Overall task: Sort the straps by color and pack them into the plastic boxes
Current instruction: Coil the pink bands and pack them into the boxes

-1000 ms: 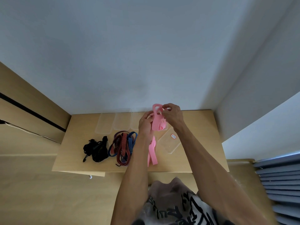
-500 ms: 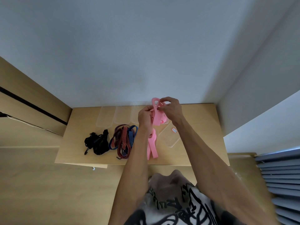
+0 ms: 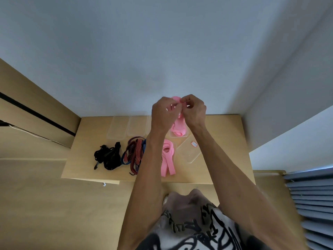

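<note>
My left hand (image 3: 164,114) and my right hand (image 3: 193,110) are raised together above the back of the table (image 3: 225,141), both pinching the top of a pink strap (image 3: 177,126). Its folded lower part hangs into a clear plastic box (image 3: 180,137). More pink straps (image 3: 167,157) lie on the table in front of that box. To the left lies a bundle of red and blue straps (image 3: 135,153), and left of it a black strap pile (image 3: 108,156). Two empty clear boxes (image 3: 116,129) (image 3: 137,128) stand at the back.
A clear lid (image 3: 189,149) with a small red label lies right of the pink straps. A wall runs behind the table and a wooden panel stands to the left. Grey slats are at the far right.
Both hands have closed in on the top of the pink strap and now sit closer together, and the strap's lower part has gathered into the clear box. The view has shifted slightly.
</note>
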